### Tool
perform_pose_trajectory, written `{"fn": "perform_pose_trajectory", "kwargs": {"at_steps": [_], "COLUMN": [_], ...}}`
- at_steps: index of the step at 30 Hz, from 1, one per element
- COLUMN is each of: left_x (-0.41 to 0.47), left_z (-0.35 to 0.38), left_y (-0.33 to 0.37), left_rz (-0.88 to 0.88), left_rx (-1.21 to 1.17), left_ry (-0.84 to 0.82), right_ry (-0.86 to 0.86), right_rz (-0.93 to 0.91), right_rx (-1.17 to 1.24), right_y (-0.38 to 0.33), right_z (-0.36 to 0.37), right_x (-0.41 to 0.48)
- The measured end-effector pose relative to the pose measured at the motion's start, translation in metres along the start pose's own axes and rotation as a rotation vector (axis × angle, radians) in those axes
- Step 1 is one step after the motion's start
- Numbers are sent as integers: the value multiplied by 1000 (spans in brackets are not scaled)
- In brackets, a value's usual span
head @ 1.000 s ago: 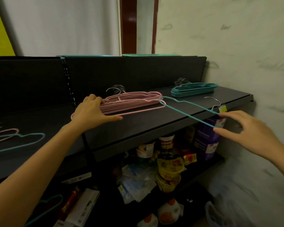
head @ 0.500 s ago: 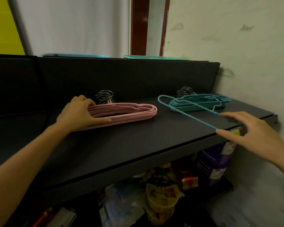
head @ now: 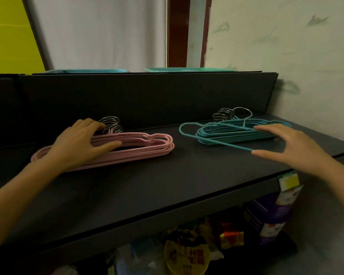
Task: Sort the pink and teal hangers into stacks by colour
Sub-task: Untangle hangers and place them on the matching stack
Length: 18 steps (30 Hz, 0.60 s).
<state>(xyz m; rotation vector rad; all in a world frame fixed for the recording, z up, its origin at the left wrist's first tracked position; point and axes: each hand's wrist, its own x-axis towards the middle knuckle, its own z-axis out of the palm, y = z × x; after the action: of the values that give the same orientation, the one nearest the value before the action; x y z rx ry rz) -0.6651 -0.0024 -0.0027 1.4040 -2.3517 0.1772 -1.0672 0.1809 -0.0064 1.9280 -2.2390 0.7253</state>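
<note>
A dark shelf [head: 167, 185] runs from left to right, with a dark upright back panel [head: 147, 96] along its far edge. On it lie two stacks, well apart.

The pink hanger stack [head: 147, 147] is on the left, lying flat, its metal hooks [head: 112, 123] bunched at the far side against the panel. The left grip [head: 79, 144], a bare hand, rests on top of this stack at its left half. The fingers lie loosely spread over the pink bars, their tips close to the hooks, and the thumb points right along the near side. It presses down on the stack and does not curl round any hanger.

The teal hanger stack [head: 232, 135] is on the right, near the far right corner of the shelf, its hooks [head: 222, 114] also at the far side. One loose teal hanger [head: 187, 134] sits askew on this stack, its rounded left end jutting out past the pile toward the pink one. The right grip [head: 294, 149], also a bare hand, is spread wide, with fingers and thumb straight. The hanger's near bar ends at the thumb tip and its far bar runs under the fingertips, so it spans the gap between them. No finger curls round it.

On top of the back panel lie two flat teal trays [head: 187, 69]. A yellow-green tag [head: 288, 181] hangs from the near edge of the shelf at the right. Below are a purple package [head: 270, 219] and a yellow tub [head: 187, 257] among other goods, too dim to tell.
</note>
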Motion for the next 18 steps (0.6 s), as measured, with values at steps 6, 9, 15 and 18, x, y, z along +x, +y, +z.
{"fn": "perform_pose_trajectory", "kwargs": {"at_steps": [6,9,15,18], "left_x": [28,44,78,89], "left_z": [10,21,46,55], "left_y": [78,119,177,194], "left_rz": [121,151,136,92], "left_rx": [75,77,125,150], "left_ry": [95,94,102,87], "right_ry": [-104,-172,-279,-357], "right_rz": [-99,-139,-261,-303], "right_rx": [-27,33,135,157], "right_y": [60,87,127,140], "right_z": [-1,-7,-11,-2], "right_x": [40,65,119,141]}}
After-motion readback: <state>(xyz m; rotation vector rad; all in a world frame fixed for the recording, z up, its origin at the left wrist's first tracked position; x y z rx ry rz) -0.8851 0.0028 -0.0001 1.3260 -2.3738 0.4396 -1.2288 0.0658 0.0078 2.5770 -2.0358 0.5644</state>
